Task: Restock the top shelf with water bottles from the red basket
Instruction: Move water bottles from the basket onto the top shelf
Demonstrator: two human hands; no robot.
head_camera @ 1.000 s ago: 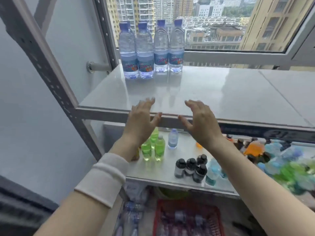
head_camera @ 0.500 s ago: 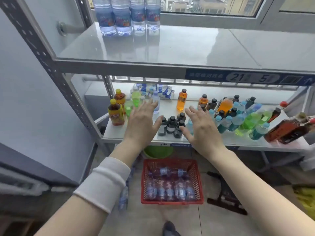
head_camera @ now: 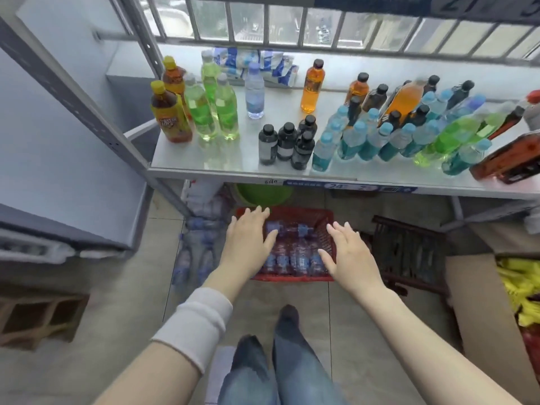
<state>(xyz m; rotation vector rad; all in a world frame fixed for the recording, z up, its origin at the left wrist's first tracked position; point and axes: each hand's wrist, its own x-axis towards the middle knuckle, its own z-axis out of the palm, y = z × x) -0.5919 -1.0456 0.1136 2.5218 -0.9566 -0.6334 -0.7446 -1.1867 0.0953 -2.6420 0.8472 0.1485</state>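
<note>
The left hand [head_camera: 248, 238] and right hand [head_camera: 346, 252] hover over the red basket [head_camera: 328, 238], fingers straight, slightly apart, holding nothing. The basket sits on the floor below the lower shelf [head_camera: 204, 168]. Each hand should probably wrap one bottle round its middle and lift straight up, clear of its neighbours. The water bottles [head_camera: 295, 260] lie flat, packed side by side. The near row's long axes seem to run away from the person, and the cap ends are too blurred to tell.

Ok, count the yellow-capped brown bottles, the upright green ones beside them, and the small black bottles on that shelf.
Yellow-capped brown bottles: 2
Upright green bottles: 3
Small black bottles: 4
Total: 9
</note>
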